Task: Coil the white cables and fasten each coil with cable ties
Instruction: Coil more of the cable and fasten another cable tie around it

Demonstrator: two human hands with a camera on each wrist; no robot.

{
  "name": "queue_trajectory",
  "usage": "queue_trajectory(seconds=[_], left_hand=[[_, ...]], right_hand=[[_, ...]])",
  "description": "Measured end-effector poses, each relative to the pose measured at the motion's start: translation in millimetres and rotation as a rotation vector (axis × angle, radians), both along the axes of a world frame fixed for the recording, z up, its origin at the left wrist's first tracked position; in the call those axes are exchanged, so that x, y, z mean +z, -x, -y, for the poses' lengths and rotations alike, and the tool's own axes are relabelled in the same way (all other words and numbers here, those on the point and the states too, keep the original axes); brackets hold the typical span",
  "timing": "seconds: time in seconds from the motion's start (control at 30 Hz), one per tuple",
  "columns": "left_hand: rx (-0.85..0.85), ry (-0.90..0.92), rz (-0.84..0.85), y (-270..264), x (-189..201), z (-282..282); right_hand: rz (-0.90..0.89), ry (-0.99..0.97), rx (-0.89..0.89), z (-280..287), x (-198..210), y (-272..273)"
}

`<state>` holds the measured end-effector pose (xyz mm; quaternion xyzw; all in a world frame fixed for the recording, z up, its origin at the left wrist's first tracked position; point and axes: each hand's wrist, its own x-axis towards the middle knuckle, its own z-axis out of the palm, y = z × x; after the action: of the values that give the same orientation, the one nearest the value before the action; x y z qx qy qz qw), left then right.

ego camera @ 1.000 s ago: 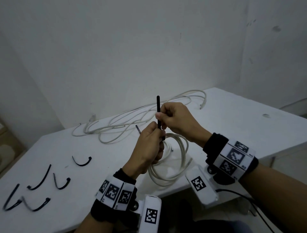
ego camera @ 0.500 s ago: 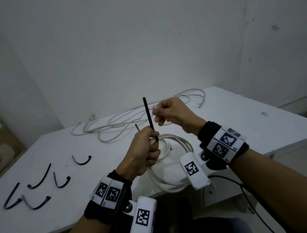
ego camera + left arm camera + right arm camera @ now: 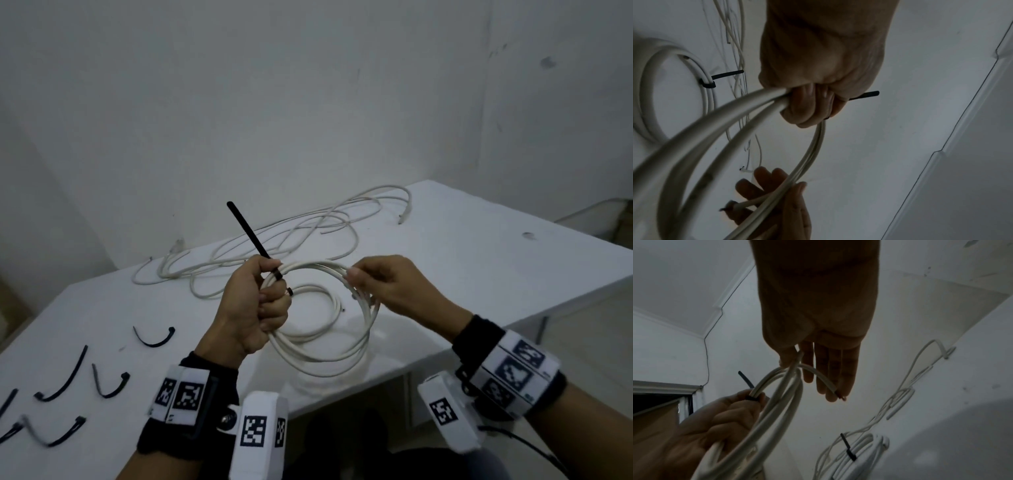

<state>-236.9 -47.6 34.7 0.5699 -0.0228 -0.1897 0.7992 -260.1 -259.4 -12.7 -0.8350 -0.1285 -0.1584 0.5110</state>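
A coil of white cable (image 3: 311, 266) is held up over the table's front edge between both hands. My left hand (image 3: 263, 301) grips its left side in a fist, where a black cable tie (image 3: 248, 233) wraps the strands; the tie's tail sticks up and to the left. The band of the cable tie (image 3: 751, 398) shows against the left fingers in the right wrist view. My right hand (image 3: 359, 277) pinches the coil's right side between thumb and fingers, with a loose cable end (image 3: 830, 386) lying across the fingers.
A second, tied coil (image 3: 334, 308) lies on the white table (image 3: 479, 274) under the held one. Loose white cables (image 3: 291, 236) sprawl along the back by the wall. Several spare black cable ties (image 3: 154, 337) lie at the left front.
My right hand let go of the tie's tail and moved right to take the coil's far side. The tail now leans left, and the coil is spread wider between both hands.
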Motion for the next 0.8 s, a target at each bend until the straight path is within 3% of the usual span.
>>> queue_trajectory(seconds=[0.07, 0.23, 0.3, 0.47, 0.6, 0.8], left_hand=[[0.018, 0.019, 0.002, -1, 0, 1], [0.092, 0.051, 0.0, -1, 0, 2], [0.148, 0.032, 0.009, 0, -2, 1], [0.257, -0.049, 0.041, 2, -8, -1], [0.308, -0.111, 0.085, 6, -12, 7], [0.369, -0.158, 0.11, 9, -19, 8]], right_hand=[[-0.088, -0.086, 0.009, -9, -2, 1], [-0.368, -0.68, 0.087, -27, 7, 11], [-0.468, -0.755, 0.152, -27, 11, 14], [-0.595, -0.732, 0.201, -24, 11, 14], [-0.607, -0.595, 0.145, -26, 9, 13], [-0.578, -0.57, 0.151, -24, 6, 9]])
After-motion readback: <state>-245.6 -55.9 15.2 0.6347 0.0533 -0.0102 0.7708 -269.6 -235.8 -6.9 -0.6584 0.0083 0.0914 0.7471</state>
